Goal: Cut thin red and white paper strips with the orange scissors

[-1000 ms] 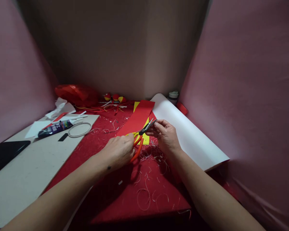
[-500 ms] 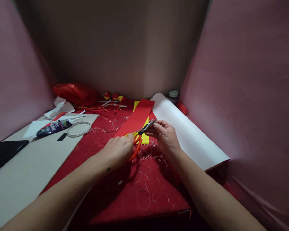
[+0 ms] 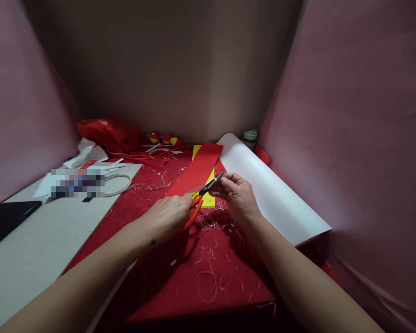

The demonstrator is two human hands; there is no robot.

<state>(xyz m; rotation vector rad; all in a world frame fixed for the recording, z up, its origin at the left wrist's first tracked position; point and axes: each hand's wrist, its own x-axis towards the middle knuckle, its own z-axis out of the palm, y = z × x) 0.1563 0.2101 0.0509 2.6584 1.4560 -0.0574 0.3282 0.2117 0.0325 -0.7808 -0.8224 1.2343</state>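
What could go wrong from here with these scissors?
The left hand holds the scissors with their tips right by the fingers of the right hand, so a slip might nick one. Loose thread scraps below could tangle in the blades if they dip.

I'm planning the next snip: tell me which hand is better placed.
Likely the left hand: it grips the scissors by the handles, while the right hand is up by the blade tips.

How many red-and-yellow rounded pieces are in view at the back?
3, in a row just right of the red bag: the left piece, the middle piece and the right piece. More could be hidden behind the bag.
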